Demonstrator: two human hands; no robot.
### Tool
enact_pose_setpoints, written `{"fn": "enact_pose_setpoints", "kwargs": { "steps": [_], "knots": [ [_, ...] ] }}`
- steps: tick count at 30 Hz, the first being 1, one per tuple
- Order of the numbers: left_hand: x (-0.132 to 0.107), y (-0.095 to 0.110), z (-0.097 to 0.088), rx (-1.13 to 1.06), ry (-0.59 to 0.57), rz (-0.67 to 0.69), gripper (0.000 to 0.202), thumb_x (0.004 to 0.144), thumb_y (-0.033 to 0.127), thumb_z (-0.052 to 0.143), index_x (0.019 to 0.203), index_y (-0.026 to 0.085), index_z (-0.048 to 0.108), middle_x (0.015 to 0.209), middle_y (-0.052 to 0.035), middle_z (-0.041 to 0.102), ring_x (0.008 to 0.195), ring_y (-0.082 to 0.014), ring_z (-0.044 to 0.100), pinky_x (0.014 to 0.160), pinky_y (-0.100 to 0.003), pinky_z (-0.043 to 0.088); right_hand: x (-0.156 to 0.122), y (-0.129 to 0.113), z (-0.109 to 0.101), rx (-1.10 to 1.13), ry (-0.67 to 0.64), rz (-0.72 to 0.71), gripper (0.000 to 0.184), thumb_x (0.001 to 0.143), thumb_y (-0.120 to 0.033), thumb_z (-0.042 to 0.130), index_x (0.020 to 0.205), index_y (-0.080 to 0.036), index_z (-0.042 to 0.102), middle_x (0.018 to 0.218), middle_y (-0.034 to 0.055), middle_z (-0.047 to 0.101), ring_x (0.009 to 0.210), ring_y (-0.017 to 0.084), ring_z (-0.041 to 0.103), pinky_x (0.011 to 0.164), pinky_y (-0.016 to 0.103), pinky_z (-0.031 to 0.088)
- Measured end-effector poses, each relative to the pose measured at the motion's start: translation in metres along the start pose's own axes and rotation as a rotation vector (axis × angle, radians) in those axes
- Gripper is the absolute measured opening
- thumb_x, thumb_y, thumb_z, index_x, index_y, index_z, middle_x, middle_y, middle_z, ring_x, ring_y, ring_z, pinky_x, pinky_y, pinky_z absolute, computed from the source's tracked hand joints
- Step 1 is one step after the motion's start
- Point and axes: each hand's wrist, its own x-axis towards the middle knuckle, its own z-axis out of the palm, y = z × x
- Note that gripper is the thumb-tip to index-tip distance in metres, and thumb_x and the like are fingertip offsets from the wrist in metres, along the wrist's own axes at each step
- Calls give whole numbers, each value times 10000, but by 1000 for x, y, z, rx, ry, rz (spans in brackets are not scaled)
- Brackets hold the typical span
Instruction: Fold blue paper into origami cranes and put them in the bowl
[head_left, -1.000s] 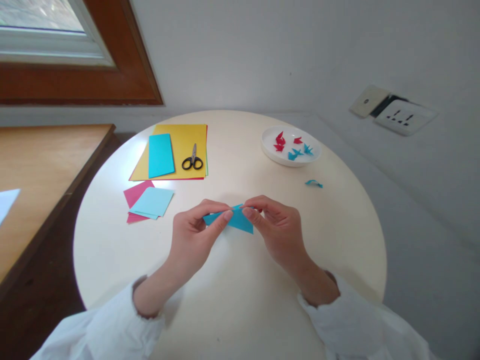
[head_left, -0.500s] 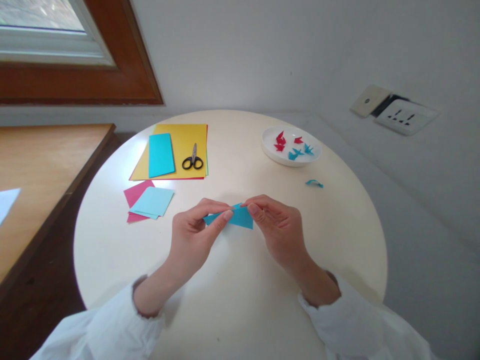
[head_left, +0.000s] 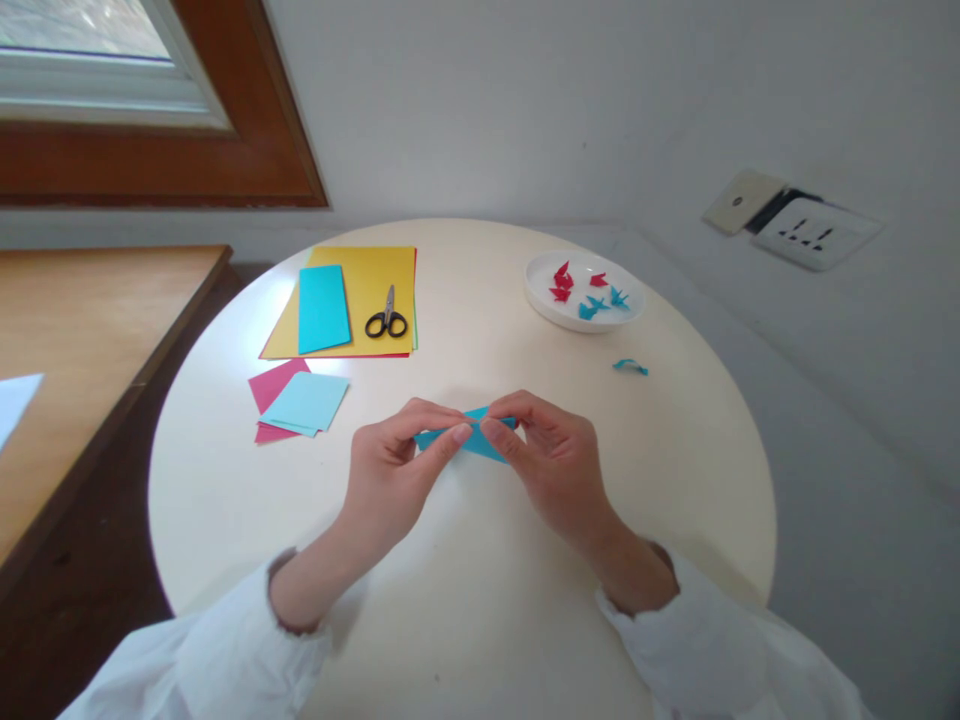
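Note:
Between both hands, above the middle of the white round table [head_left: 480, 620], is a partly folded piece of blue origami paper [head_left: 484, 442]. My left hand [head_left: 394, 465] pinches it with thumb and forefinger near its centre. From the other side my right hand [head_left: 559, 455] pinches the same paper, its thumb tip close to the left thumb. A flap of blue shows above the fingertips, and a pointed part hangs below them. The fingers cover much of the folds.
Yellow paper sheets [head_left: 375, 265] at back left carry a blue paper stack [head_left: 323, 308] and scissors [head_left: 387, 318]. Nearer lie light blue squares [head_left: 309, 402] and pink squares [head_left: 276, 383]. A white plate [head_left: 536, 300] at back right holds several folded birds; a blue paper strip [head_left: 631, 366] lies before it.
My right thumb and fingers have moved left along the paper, nearer my left thumb. The paper has turned slightly, and more of its upper flap shows.

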Motion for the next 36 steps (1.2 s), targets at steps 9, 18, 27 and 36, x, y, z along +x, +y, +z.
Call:
{"fn": "enact_pose_setpoints", "kwargs": {
  "steps": [9,18,27,36],
  "knots": [
    [2,0,0,-35,56,-14,48,677,218,706,664,172,710,666,-29,689,641,-148,612,593,-251,500,1,-2,-2,-29,90,15,126,744,-291,620,656,-203,600,632,-12,612,611,128,524,592,279,396],
    [1,0,0,-48,54,19,72,684,244,712,643,185,711,674,-34,694,637,-150,608,605,-264,504,1,-2,-2,-24,99,19,138,734,-304,624,643,-205,594,622,-9,608,596,131,511,580,285,395],
    [0,-1,-2,-48,41,57,99,729,249,680,656,188,708,684,-33,688,647,-148,599,598,-261,480,0,-2,-2,-30,119,-1,130,726,-293,632,637,-206,596,624,-7,620,597,133,527,590,292,403],
    [-2,-2,-6,45,-42,44,318,854,391,516,748,170,719,732,-57,674,669,-156,587,598,-262,457,0,-1,-2,-42,117,-10,137,740,-297,629,643,-209,589,633,-5,622,617,139,543,592,290,404]
  ]
}}
